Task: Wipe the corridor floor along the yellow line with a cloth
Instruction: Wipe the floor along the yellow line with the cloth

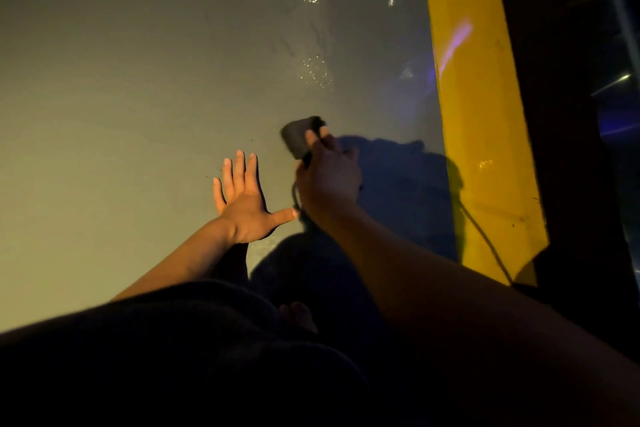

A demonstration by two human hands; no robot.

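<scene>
While the left hand (pixel 242 204) rests flat with fingers spread on the grey corridor floor (pixel 138 80), the right hand (pixel 327 177) curls its fingers around a dark cloth (pixel 297 137), pressed to the floor near the yellow line (pixel 481 114) on the right. Wiping seems under way; wet glints (pixel 317 71) lie farther ahead, so the next stroke likely pushes forward beside the line.

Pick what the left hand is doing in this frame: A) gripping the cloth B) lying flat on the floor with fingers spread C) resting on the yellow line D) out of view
B: the left hand lies flat on the grey floor with its fingers straight and spread, while the right hand grips the dark cloth, left of the yellow line.
</scene>
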